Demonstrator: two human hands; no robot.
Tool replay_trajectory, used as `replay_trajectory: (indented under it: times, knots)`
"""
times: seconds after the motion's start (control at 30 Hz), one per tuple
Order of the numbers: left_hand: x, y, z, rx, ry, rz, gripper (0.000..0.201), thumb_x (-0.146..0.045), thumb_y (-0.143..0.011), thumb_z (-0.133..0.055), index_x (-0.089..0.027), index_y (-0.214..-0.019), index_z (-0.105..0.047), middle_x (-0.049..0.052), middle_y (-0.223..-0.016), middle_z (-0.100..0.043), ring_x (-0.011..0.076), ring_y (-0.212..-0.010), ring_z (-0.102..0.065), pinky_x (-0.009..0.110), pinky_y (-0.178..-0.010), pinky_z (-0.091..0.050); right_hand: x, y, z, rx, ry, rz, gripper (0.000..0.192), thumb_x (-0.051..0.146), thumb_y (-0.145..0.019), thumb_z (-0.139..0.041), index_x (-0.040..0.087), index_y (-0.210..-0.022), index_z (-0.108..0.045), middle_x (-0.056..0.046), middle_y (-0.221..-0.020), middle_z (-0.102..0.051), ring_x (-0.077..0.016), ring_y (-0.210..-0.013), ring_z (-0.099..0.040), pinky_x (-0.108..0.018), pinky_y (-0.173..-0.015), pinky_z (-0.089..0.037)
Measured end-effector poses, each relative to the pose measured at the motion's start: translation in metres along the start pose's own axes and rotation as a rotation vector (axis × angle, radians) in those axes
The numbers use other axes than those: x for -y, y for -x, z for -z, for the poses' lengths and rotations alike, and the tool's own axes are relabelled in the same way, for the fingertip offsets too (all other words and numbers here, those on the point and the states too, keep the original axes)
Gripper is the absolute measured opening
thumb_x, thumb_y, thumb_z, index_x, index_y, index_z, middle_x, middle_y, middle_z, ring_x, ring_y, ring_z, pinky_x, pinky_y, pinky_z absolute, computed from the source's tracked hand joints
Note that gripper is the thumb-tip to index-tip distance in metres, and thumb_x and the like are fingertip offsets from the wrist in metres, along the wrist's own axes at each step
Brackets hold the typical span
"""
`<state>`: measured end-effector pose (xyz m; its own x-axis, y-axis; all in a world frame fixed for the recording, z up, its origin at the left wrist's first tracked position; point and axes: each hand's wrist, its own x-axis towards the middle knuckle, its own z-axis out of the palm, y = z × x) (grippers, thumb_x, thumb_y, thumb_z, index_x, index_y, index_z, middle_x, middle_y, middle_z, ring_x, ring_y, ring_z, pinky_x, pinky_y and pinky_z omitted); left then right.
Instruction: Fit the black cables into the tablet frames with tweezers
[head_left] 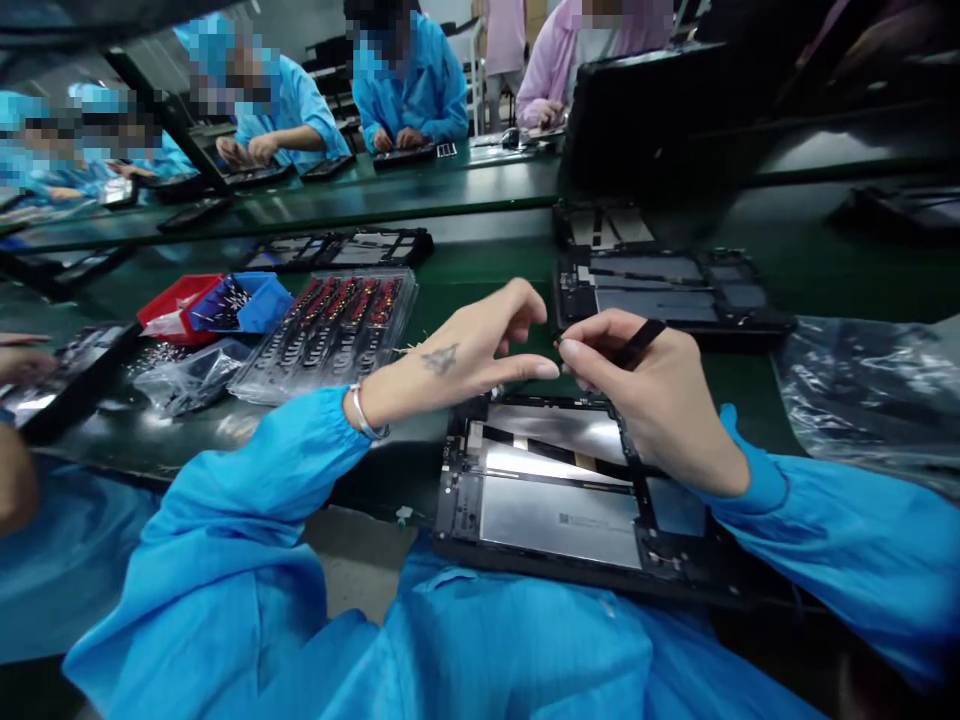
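Observation:
An opened tablet frame (555,505) with silver panels lies at the near edge of the green bench, partly over my lap. My right hand (656,400) hovers over its far right corner, gripping a thin black tool (637,345). My left hand (465,355) is just beside it, thumb and forefinger pinched toward the tool's tip, fingers touching the right hand's fingertips. Whether a tiny part sits between the left fingers cannot be made out.
Another opened tablet frame (667,290) lies behind my hands. A clear tray of small parts (330,325), a red bin (174,305), a blue bin (251,300) and plastic bags (187,375) sit at left. Crinkled plastic (862,395) lies right. Other people in blue coats work across the bench.

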<state>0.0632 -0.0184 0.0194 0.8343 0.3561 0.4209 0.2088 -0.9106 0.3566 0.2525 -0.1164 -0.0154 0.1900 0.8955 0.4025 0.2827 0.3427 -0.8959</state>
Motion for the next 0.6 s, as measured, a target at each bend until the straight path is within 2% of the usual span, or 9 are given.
replay_trajectory:
  times: [0.1,0.17,0.23,0.6]
  knots:
    - [-0.006,0.003,-0.008,-0.229,-0.373,-0.179,0.023,-0.039,-0.109,-0.054,-0.017,-0.110,-0.059,0.007,-0.100,-0.066,0.0173,-0.087,-0.063,0.030,-0.076,-0.053,0.001,0.001,-0.001,-0.015,-0.088,-0.040,0.007,0.026,-0.090,-0.075,0.022,-0.085,-0.073,0.002,-0.069,-0.063,-0.0124,-0.063,-0.054,-0.030,-0.059,-0.041]
    - [-0.011,0.002,-0.014,-0.289,-0.589,-0.285,0.022,-0.030,-0.112,-0.046,-0.017,-0.101,-0.060,0.008,-0.095,-0.067,0.0181,-0.085,-0.063,0.031,-0.076,-0.052,0.001,0.001,-0.002,-0.033,-0.121,-0.030,0.007,0.025,-0.089,-0.076,0.021,-0.085,-0.072,0.002,-0.070,-0.064,-0.0122,-0.064,-0.055,-0.030,-0.060,-0.041]
    - [-0.016,0.001,-0.018,-0.332,-0.720,-0.324,0.021,-0.023,-0.110,-0.046,-0.016,-0.095,-0.060,0.008,-0.091,-0.067,0.0180,-0.080,-0.061,0.032,-0.072,-0.050,0.000,0.002,-0.002,-0.046,-0.125,-0.016,0.007,0.024,-0.088,-0.077,0.021,-0.085,-0.072,0.002,-0.069,-0.063,-0.0118,-0.064,-0.055,-0.029,-0.060,-0.041]
    - [-0.026,0.004,-0.021,-0.383,-0.867,-0.341,0.015,-0.013,-0.107,-0.050,-0.014,-0.097,-0.061,0.007,-0.088,-0.071,0.0174,-0.074,-0.062,0.031,-0.067,-0.049,0.000,0.004,-0.006,-0.093,-0.113,0.039,0.010,0.025,-0.087,-0.079,0.020,-0.081,-0.073,0.002,-0.068,-0.064,-0.0109,-0.061,-0.054,-0.028,-0.057,-0.041]
